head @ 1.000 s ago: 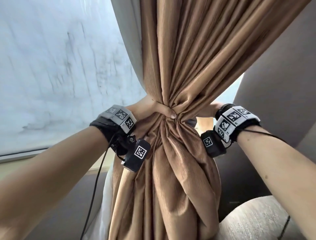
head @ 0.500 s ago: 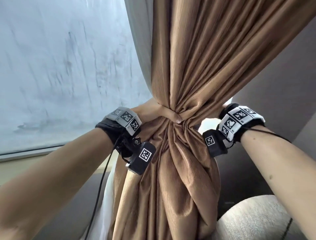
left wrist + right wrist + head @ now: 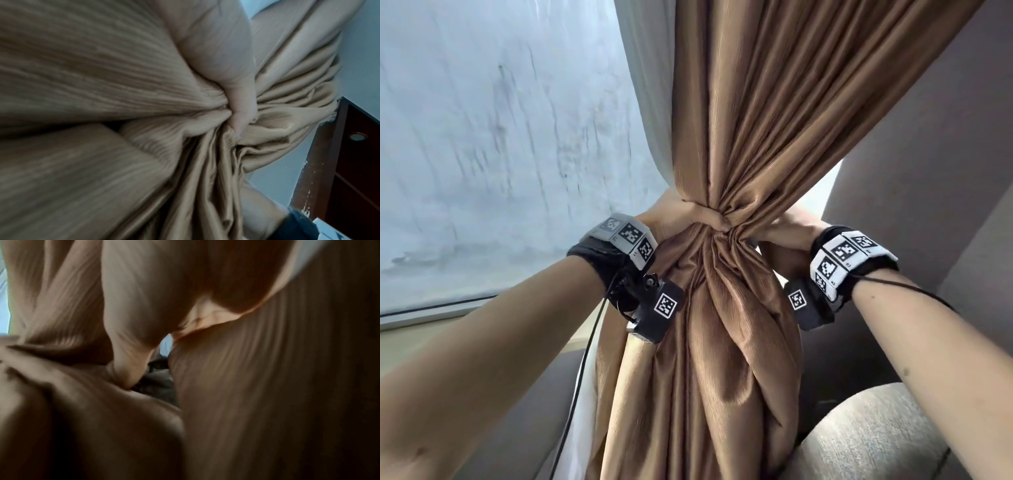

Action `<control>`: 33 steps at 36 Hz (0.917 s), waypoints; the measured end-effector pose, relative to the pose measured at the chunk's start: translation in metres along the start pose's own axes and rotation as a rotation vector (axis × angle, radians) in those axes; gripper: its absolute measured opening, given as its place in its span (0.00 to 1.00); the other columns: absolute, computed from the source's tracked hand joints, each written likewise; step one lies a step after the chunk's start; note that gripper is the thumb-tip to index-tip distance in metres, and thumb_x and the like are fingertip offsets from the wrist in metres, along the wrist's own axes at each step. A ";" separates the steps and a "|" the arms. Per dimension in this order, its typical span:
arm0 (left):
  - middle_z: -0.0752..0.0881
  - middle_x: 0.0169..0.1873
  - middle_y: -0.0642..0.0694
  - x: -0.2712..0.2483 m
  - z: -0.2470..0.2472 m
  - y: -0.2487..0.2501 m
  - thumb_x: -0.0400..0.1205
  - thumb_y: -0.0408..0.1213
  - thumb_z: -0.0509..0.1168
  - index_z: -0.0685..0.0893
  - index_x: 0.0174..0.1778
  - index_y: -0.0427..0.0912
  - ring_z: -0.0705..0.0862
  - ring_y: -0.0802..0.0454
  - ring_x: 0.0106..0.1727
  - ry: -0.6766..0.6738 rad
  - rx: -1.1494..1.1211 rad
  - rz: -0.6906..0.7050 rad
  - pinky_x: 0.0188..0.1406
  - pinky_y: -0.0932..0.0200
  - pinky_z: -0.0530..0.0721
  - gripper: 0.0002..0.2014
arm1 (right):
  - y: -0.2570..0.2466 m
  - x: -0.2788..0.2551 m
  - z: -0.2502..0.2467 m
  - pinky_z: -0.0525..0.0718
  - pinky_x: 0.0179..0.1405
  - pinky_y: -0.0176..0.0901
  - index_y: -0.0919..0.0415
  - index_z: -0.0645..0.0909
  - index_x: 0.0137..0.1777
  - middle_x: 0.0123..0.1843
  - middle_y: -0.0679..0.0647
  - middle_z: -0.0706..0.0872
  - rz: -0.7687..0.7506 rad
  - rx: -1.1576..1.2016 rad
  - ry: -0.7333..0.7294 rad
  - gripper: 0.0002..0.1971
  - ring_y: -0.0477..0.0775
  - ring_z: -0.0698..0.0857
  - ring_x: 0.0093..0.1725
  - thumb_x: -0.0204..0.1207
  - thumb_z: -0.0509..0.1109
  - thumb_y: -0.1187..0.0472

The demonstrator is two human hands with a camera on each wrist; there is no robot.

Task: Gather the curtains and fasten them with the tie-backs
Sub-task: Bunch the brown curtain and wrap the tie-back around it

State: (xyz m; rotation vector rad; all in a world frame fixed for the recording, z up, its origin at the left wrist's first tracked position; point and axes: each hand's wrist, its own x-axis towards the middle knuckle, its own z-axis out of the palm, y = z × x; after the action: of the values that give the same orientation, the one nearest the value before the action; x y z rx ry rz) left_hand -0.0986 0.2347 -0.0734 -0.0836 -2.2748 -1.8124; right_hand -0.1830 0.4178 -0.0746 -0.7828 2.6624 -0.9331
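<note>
The tan curtain [image 3: 726, 144] was bunched into a tight waist dead centre, fabric fanning out above and below. The left hand [image 3: 681, 219] came in from 9 o'clock, its grip clamped round that waist, thumb across the front. The right hand [image 3: 791, 228] reached behind from 3 o'clock; couldn't tell what its grip was doing. Pale window [image 3: 493, 144] off at 10 o'clock.

Ribbed, faintly glossy cloth curtain [image 3: 726, 137]

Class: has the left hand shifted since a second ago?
No. The left hand still grips the curtain at its gathered waist, at the same height above the window ledge; only the camera shifted.
</note>
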 end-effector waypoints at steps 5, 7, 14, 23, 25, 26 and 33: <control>0.93 0.49 0.48 0.000 0.003 -0.001 0.50 0.36 0.83 0.88 0.57 0.44 0.91 0.48 0.52 0.044 0.056 -0.041 0.61 0.45 0.87 0.36 | -0.001 -0.018 0.002 0.68 0.51 0.22 0.69 0.72 0.74 0.70 0.61 0.80 -0.051 -0.041 -0.006 0.22 0.48 0.76 0.64 0.82 0.66 0.63; 0.93 0.48 0.50 0.000 0.005 -0.001 0.51 0.36 0.83 0.88 0.58 0.45 0.91 0.50 0.52 0.067 0.063 -0.044 0.61 0.46 0.86 0.35 | -0.002 -0.019 0.005 0.63 0.54 0.18 0.66 0.69 0.77 0.74 0.56 0.75 -0.094 -0.027 -0.009 0.25 0.45 0.72 0.69 0.82 0.66 0.62; 0.92 0.49 0.56 -0.001 0.016 -0.004 0.52 0.39 0.86 0.87 0.61 0.48 0.89 0.59 0.52 0.241 0.030 -0.002 0.58 0.58 0.85 0.38 | -0.013 -0.026 0.002 0.69 0.62 0.30 0.64 0.77 0.71 0.71 0.59 0.80 -0.169 -0.219 0.108 0.20 0.49 0.76 0.64 0.79 0.67 0.67; 0.84 0.56 0.46 0.001 0.037 -0.005 0.60 0.55 0.81 0.71 0.68 0.41 0.84 0.45 0.55 0.543 0.203 -0.148 0.57 0.52 0.85 0.44 | -0.019 -0.053 0.012 0.67 0.32 0.38 0.60 0.74 0.38 0.43 0.55 0.80 -0.088 -0.324 0.235 0.04 0.56 0.76 0.46 0.75 0.63 0.64; 0.82 0.57 0.44 0.001 0.042 -0.002 0.63 0.52 0.80 0.69 0.67 0.39 0.83 0.42 0.55 0.554 0.186 -0.165 0.58 0.50 0.84 0.41 | -0.021 -0.057 0.012 0.71 0.27 0.31 0.60 0.72 0.36 0.34 0.51 0.76 -0.084 -0.323 0.242 0.06 0.55 0.74 0.40 0.73 0.65 0.65; 0.81 0.56 0.43 0.001 0.045 0.000 0.65 0.51 0.79 0.69 0.67 0.39 0.83 0.41 0.54 0.564 0.170 -0.174 0.55 0.51 0.84 0.40 | -0.024 -0.059 0.012 0.71 0.26 0.24 0.60 0.71 0.34 0.32 0.49 0.74 -0.077 -0.313 0.240 0.08 0.53 0.73 0.36 0.71 0.67 0.65; 0.81 0.44 0.44 0.004 0.066 0.012 0.66 0.42 0.75 0.69 0.60 0.38 0.84 0.37 0.53 0.704 -0.062 -0.291 0.55 0.49 0.82 0.30 | -0.036 -0.070 0.030 0.71 0.26 0.32 0.53 0.77 0.37 0.37 0.48 0.83 -0.097 -0.231 0.174 0.11 0.51 0.82 0.40 0.65 0.78 0.54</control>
State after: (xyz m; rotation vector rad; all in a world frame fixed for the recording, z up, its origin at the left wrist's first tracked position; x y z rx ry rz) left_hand -0.1098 0.3011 -0.0746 0.7833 -1.7815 -1.6682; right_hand -0.0989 0.4173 -0.0734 -0.9264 2.9467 -0.7547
